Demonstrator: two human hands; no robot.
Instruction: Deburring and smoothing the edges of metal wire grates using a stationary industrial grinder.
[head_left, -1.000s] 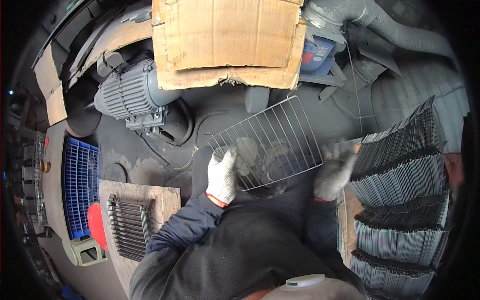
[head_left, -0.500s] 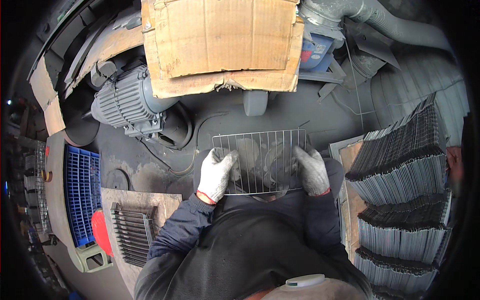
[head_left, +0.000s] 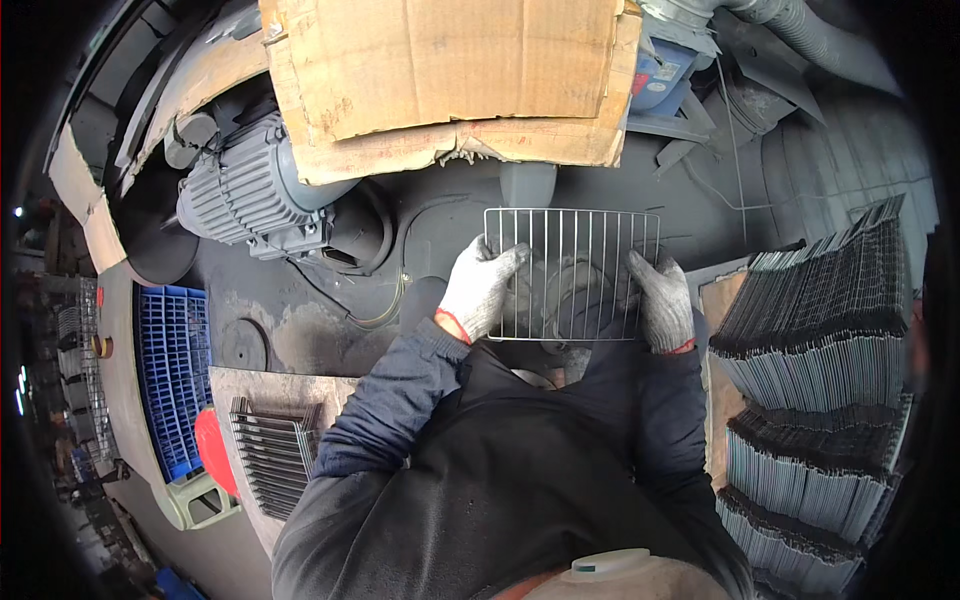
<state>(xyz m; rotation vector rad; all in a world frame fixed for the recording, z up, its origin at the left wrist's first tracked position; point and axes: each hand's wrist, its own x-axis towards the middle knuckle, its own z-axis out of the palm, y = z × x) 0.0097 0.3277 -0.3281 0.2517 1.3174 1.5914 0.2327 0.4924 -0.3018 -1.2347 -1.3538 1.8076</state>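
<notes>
Dark, grimy desk [head_left: 300, 330] spreads beneath my hands, stacked wire racks [head_left: 830, 330] to their right. Between them I hold a wire grid [head_left: 572, 272] level, left hand [head_left: 478, 290] and right hand [head_left: 662, 300] each clamped on one side, seemingly inspecting it; next comes setting it down squarely.

A metal workshop: grey electric motor [head_left: 240, 195], stacked wire racks [head_left: 820, 310], grimy machine bench [head_left: 300, 320].

Grey knit gloves w/ red cuffs, dark navy jacket sleeves.
</notes>
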